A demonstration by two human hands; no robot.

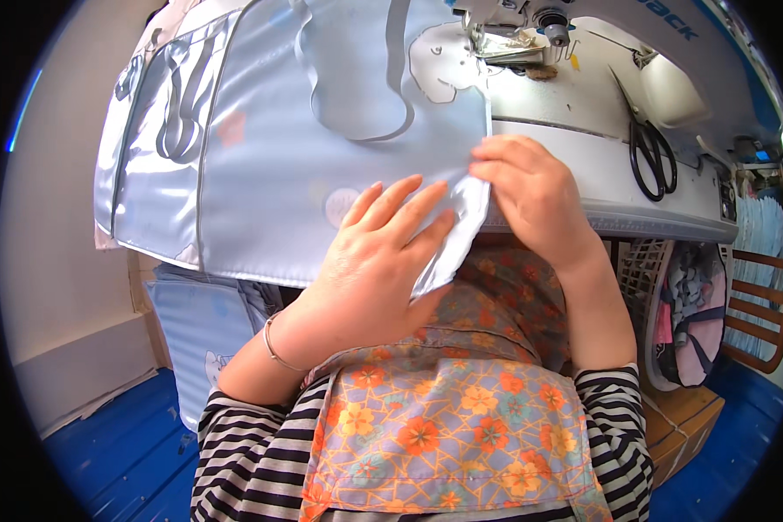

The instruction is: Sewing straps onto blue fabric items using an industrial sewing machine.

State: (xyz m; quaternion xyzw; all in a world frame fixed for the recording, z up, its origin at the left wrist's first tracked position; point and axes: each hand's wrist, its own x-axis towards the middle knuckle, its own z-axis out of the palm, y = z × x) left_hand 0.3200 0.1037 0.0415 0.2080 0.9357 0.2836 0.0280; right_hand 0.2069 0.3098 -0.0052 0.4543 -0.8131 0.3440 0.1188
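A light blue, glossy coated fabric sheet (261, 191) lies over the sewing table, with grey binding strips and a white animal figure (439, 61) near its top right. My left hand (383, 252) rests on its near right part, fingers spread and palm down, beside a turned-up, shiny whitish corner (461, 230). At the sheet's right edge, my right hand (531, 191) pinches the fabric between thumb and fingers. A loose grey ribbon (357, 135) loops across the sheet beyond my left hand.
The sewing machine (600, 26) stands at the far right, its needle area beyond the sheet. Black-handled scissors (652, 157) lie on the white tabletop (574, 161). Below right is a basket (657, 287) of fabric scraps beside a wooden chair (761, 304). More blue pieces (183, 322) hang below left.
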